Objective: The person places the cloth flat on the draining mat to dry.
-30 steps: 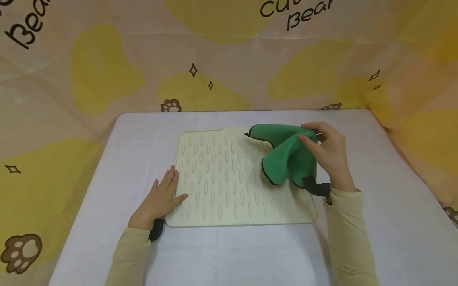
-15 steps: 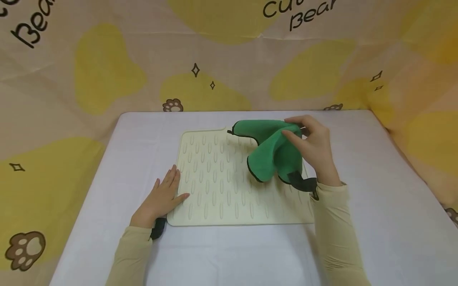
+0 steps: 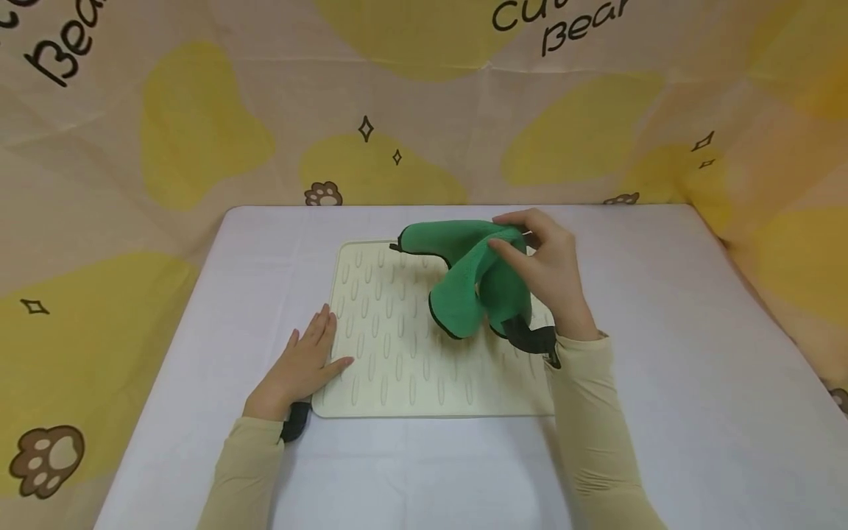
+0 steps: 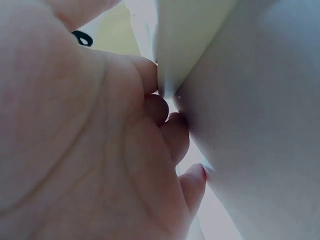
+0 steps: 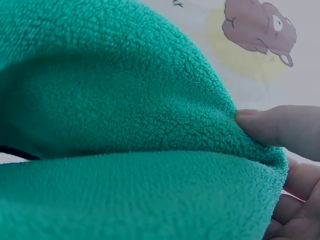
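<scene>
A green fleecy cloth (image 3: 457, 294) with dark edging hangs in folds over the right half of a cream mat (image 3: 371, 368) with raised oval ridges. My right hand (image 3: 546, 269) pinches the cloth between thumb and fingers near its top right. The right wrist view shows the thumb (image 5: 280, 130) pressing into the plush cloth (image 5: 125, 110), with the other fingers behind it. My left hand (image 3: 301, 364) lies flat with fingers straight at the mat's left edge, the thumb over the mat. Its fingertips reach the edge in the left wrist view, where the palm (image 4: 90, 140) fills the left side.
The mat lies on a white-covered table (image 3: 676, 383). Behind and beside the table hangs a beige and yellow printed fabric (image 3: 424, 96) with paw prints and lettering. Black straps (image 3: 296, 421) sit at both wrists.
My right hand has carried the green cloth leftward across the mat, uncovering more of the mat's right side behind it. The left hand stays at the mat's left edge.
</scene>
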Demonstrator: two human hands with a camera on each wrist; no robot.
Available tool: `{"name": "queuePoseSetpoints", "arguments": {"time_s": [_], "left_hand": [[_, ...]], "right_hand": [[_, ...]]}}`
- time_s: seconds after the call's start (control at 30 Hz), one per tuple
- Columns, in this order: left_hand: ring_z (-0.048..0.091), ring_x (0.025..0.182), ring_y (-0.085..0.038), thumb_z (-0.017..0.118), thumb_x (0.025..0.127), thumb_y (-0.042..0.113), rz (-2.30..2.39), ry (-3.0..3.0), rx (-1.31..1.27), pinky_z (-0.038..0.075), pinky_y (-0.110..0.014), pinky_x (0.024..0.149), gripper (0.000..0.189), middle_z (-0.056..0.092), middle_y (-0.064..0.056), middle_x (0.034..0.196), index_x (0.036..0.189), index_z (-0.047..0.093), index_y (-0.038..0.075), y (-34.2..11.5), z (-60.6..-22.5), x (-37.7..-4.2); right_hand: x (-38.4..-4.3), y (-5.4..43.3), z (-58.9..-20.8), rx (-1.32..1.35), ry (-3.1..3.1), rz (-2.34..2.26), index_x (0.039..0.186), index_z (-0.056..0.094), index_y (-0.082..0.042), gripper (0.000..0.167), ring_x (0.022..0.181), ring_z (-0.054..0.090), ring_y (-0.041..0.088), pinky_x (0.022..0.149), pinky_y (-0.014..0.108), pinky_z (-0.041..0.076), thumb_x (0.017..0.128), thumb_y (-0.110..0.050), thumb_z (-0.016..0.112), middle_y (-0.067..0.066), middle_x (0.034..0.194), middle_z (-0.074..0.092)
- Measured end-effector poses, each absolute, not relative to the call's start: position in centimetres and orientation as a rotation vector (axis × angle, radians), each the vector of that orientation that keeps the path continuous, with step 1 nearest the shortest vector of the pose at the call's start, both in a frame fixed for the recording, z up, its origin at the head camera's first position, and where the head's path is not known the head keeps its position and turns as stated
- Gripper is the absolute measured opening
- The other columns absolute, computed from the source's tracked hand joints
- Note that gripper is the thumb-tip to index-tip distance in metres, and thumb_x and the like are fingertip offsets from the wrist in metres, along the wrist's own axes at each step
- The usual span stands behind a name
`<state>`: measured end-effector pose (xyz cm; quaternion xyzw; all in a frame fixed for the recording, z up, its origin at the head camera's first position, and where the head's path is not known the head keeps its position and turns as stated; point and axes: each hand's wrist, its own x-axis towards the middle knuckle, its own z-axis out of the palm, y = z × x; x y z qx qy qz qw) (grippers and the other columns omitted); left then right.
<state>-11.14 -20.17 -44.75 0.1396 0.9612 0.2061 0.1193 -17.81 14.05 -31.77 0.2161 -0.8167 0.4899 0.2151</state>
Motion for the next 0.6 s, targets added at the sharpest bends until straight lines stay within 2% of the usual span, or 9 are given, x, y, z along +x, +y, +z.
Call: {"name": "queuePoseSetpoints", "arguments": {"time_s": [0.27, 0.4, 0.6], "left_hand": [[0.005, 0.140, -0.041, 0.053, 0.095, 0.037, 0.594, 2.807, 0.414, 0.005, -0.062, 0.108, 0.082, -0.001, -0.026, 0.154, 0.144, 0.012, -0.013, -19.9, -44.8, -11.3], [0.005, 0.140, -0.041, 0.053, 0.096, 0.038, 0.587, 2.808, 0.416, 0.005, -0.062, 0.108, 0.082, -0.001, -0.026, 0.154, 0.144, 0.012, -0.013, -19.9, -44.7, -11.3], [0.004, 0.141, -0.041, 0.053, 0.095, 0.037, 0.596, 2.807, 0.407, 0.005, -0.063, 0.108, 0.082, -0.001, -0.026, 0.153, 0.144, 0.012, -0.014, -19.9, -44.7, -11.2]], "right_hand": [[-17.4, 13.6, -34.3, 0.714, -2.411, 1.211, 0.102, 0.066, 0.000, 0.023, 0.086, 0.059, 0.021, 0.072, 0.034, 0.048, 0.080, 0.000, 0.073, 0.012, 0.100, 0.065], [-16.9, 13.6, -36.0, 0.792, -2.527, 1.162, 0.102, 0.065, -0.001, 0.023, 0.085, 0.059, 0.022, 0.072, 0.037, 0.048, 0.081, -0.003, 0.074, 0.011, 0.098, 0.063], [-16.3, 13.5, -38.2, 0.877, -2.649, 1.157, 0.100, 0.064, -0.001, 0.021, 0.094, 0.061, 0.027, 0.077, 0.039, 0.050, 0.081, -0.004, 0.073, 0.011, 0.098, 0.063]]}}
